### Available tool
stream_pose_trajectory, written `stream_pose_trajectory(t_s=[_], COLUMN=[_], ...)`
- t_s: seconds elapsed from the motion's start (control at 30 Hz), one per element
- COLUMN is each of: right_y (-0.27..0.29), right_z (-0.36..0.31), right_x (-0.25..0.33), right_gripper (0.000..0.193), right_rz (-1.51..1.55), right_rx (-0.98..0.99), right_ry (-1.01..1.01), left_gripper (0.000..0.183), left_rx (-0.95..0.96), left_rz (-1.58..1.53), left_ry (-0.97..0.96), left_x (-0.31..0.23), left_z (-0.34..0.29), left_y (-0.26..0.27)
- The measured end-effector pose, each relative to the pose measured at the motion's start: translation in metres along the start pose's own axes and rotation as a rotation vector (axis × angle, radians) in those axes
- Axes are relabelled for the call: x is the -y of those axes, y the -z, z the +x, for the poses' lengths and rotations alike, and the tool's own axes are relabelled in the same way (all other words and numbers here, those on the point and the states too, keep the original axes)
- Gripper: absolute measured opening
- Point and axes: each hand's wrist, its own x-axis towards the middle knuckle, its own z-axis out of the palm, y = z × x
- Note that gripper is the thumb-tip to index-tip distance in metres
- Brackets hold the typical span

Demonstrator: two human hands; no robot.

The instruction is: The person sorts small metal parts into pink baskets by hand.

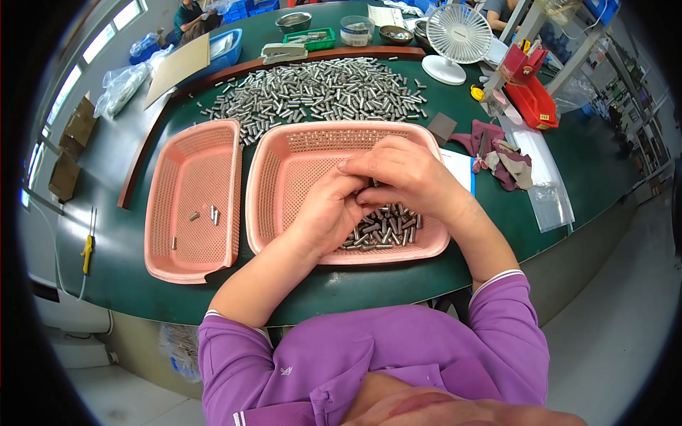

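Observation:
My left hand point(328, 213) and my right hand point(406, 172) meet above the larger pink plastic basket point(277, 165). Their fingers are curled together, thumbs and fingertips touching. Whatever lies between them is hidden by the fingers. Under my hands, in the near right part of this basket, lies a heap of short metal pins point(387, 231). To the left stands a narrower pink basket point(165, 206) with several loose metal pins point(214, 214) on its mesh bottom. Beyond both baskets a wide pile of similar pins point(320, 89) spreads over the green table point(284, 304).
A brown wooden strip point(135, 160) borders the pile. A white fan point(458, 35), a red bin point(531, 103), a crumpled cloth point(506, 157) and a plastic bag point(543, 184) lie right. A yellow-handled tool point(87, 254) rests left. Two people sit beyond the table.

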Motion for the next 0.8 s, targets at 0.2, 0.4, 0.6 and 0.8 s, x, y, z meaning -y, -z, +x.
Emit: stream_pose_trajectory(t_s=[0.2, 0.4, 0.6, 0.8], right_y=[0.006, 0.008, 0.0, 0.003], right_z=[0.0, 0.001, 0.0, 0.002], right_x=[-0.006, -0.006, -0.006, -0.009], right_gripper=[0.038, 0.036, 0.046, 0.047], right_rz=[-0.019, -0.087, 0.017, 0.576], right_rx=[-0.046, -0.072, -0.02, -0.003], right_ry=[-0.006, 0.041, -0.064, -0.49], left_gripper=[0.027, 0.027, 0.025, 0.028], left_rx=[0.057, -0.047, -0.05, -0.096], left_rz=[-0.064, 0.101, 0.09, 0.058], left_ry=[0.032, 0.036, 0.001, -0.058], left_x=[0.002, 0.003, 0.003, -0.001], left_z=[0.003, 0.001, 0.004, 0.004], left_y=[0.0, -0.002, 0.003, -0.004])
